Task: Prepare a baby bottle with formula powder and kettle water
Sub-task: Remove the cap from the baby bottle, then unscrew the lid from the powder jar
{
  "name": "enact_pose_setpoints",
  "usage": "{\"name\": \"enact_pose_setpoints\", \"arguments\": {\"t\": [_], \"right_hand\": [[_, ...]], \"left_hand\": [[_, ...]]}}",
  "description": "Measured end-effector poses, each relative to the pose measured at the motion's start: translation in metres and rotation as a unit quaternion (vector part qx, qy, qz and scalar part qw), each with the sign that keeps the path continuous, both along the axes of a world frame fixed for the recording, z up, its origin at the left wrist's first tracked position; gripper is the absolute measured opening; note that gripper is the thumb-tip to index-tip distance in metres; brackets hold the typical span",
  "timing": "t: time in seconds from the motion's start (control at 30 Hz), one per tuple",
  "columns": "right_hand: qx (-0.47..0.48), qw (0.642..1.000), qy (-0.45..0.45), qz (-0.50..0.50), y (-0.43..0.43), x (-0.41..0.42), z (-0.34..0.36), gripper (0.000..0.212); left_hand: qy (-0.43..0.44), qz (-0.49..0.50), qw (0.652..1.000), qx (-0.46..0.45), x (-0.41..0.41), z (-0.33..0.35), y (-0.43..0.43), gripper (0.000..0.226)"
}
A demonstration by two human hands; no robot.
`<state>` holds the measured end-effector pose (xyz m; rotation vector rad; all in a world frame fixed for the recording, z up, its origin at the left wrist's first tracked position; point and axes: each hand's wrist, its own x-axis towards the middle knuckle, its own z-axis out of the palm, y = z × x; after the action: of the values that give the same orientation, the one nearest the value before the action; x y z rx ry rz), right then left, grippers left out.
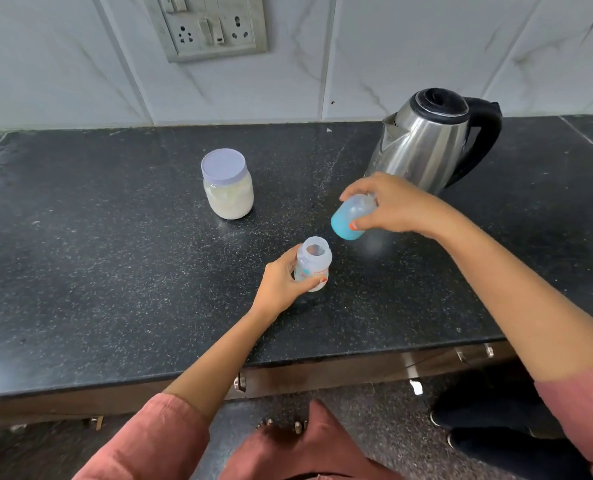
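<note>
Closest in, the left hand point(281, 282) is wrapped around the baby bottle point(314, 261), which stands upright on the black table point(115, 271) with its top open. A bit further back on the right, the right hand point(395, 206) grips the blue cap point(352, 216), tilted and clear of the bottle. Behind that, the powder jar point(228, 188) sits on the left (lid on). The steel kettle point(423, 147) is back right near the wall, just beyond the right hand. A socket panel point(212, 26) is up on the tiles.
</note>
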<state>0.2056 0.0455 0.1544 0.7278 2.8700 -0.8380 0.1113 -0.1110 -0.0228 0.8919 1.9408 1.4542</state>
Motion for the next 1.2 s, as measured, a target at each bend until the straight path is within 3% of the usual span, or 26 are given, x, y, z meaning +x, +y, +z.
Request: {"name": "enact_pose_setpoints", "arguments": {"t": [0.2, 0.37, 0.67, 0.87, 1.0, 1.2], "right_hand": [[-0.021, 0.989, -0.003, -0.148, 0.034, 0.03, -0.055, 0.049], [0.017, 0.979, -0.029, -0.202, 0.043, 0.042, -0.094, 0.052], [0.051, 0.978, -0.029, -0.198, 0.045, 0.046, -0.116, 0.052], [0.063, 0.981, -0.04, -0.177, 0.046, 0.042, -0.112, 0.069], [0.054, 0.987, 0.038, -0.144, 0.043, 0.019, -0.098, 0.058], [-0.06, 0.991, 0.101, -0.067, 0.031, -0.043, -0.084, 0.037]], "left_hand": [[-0.006, 0.011, 1.0, 0.022, 0.005, -0.001, 0.0, 0.058], [0.001, 0.008, 1.0, 0.022, 0.005, -0.003, 0.001, 0.057], [0.016, 0.006, 1.0, 0.019, 0.006, -0.003, 0.0, 0.058], [0.023, -0.013, 1.0, 0.015, 0.005, -0.002, -0.004, 0.059], [0.02, -0.024, 0.999, 0.013, -0.001, -0.005, -0.01, 0.063], [0.03, 0.0, 0.999, 0.026, -0.032, 0.002, -0.032, 0.062]]}}
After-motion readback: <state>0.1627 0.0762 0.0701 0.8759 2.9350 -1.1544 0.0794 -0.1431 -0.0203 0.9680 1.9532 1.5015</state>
